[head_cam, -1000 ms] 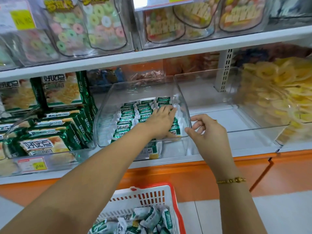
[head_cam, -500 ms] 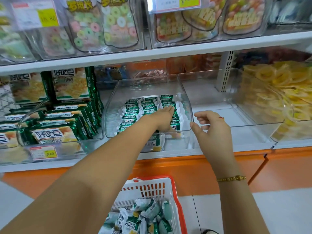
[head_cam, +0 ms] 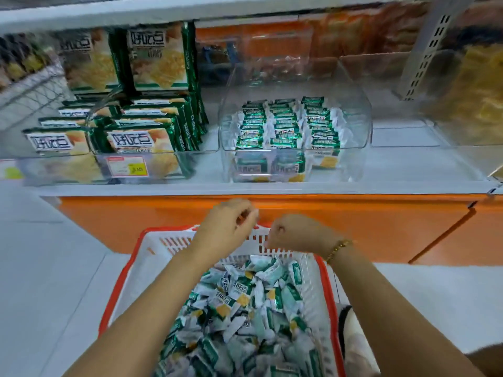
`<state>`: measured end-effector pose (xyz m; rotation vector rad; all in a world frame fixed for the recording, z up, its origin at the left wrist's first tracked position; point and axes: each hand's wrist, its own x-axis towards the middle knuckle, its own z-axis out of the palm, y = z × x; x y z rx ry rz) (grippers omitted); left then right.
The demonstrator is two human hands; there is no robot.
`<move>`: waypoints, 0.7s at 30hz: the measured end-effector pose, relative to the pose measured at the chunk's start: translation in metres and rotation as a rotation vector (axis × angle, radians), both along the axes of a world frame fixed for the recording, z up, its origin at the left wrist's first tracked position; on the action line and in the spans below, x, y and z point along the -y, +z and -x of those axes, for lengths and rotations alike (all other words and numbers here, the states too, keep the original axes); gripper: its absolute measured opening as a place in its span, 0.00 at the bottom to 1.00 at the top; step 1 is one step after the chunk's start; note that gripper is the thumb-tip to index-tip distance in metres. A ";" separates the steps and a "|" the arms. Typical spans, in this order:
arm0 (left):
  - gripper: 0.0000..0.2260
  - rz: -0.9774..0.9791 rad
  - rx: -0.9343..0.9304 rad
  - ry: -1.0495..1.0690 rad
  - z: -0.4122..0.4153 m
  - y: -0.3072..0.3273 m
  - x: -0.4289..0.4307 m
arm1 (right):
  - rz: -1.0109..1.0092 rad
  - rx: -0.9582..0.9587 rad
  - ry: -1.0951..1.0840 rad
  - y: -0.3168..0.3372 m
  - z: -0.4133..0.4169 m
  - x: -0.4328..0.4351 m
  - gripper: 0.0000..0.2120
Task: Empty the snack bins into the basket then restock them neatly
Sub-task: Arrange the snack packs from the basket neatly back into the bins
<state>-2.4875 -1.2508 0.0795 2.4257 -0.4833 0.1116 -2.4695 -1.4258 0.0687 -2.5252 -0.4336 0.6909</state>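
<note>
Big green cracker packs (head_cam: 141, 142) are crowding the shelf (head_cam: 408, 187) at the frame's left, just beside the clear bin (head_cam: 353, 110) at centre. Its small packets (head_cam: 288, 123) are lying in three rows running front to back, each packet's long axis crosswise. Below, both hands are hovering over the basket (head_cam: 152, 259) of loose packets (head_cam: 245, 308). The left hand (head_cam: 228, 227) is curling loosely, empty, and the right hand (head_cam: 296, 235) is clenching on nothing.

Single head-worn view, wide-angle, straight lines bowed at the edges. The lens sits above the red-rimmed basket (head_cam: 120, 281), pitched forward and down. Basket is close, filling lower centre. Directly beyond the basket stands the orange shelf base (head_cam: 381, 227), facing the camera. Above that, farther off, is the clear snack bin (head_cam: 345, 167) at upper centre. Floor lies either side of the basket.
</note>
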 end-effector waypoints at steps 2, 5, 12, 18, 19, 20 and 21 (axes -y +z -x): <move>0.11 -0.072 -0.218 0.032 0.006 -0.042 -0.025 | 0.101 -0.093 0.069 -0.047 0.005 -0.020 0.15; 0.08 -0.110 -0.488 0.180 0.018 -0.100 -0.055 | 0.156 -0.232 0.096 -0.114 0.026 -0.036 0.19; 0.17 -0.201 -0.837 0.357 0.062 -0.195 -0.097 | 0.223 -0.322 -0.276 -0.194 0.060 -0.040 0.22; 0.22 -0.111 -0.829 0.398 0.051 -0.210 -0.088 | 0.357 -0.321 -0.251 -0.203 0.073 -0.063 0.16; 0.23 -0.117 -0.848 0.397 0.049 -0.211 -0.084 | 0.346 -0.312 -0.248 -0.205 0.075 -0.066 0.18; 0.23 -0.130 -0.863 0.390 0.048 -0.212 -0.082 | 0.331 -0.309 -0.249 -0.208 0.077 -0.068 0.20; 0.23 -0.136 -0.877 0.385 0.047 -0.211 -0.078 | 0.319 -0.312 -0.247 -0.208 0.077 -0.070 0.20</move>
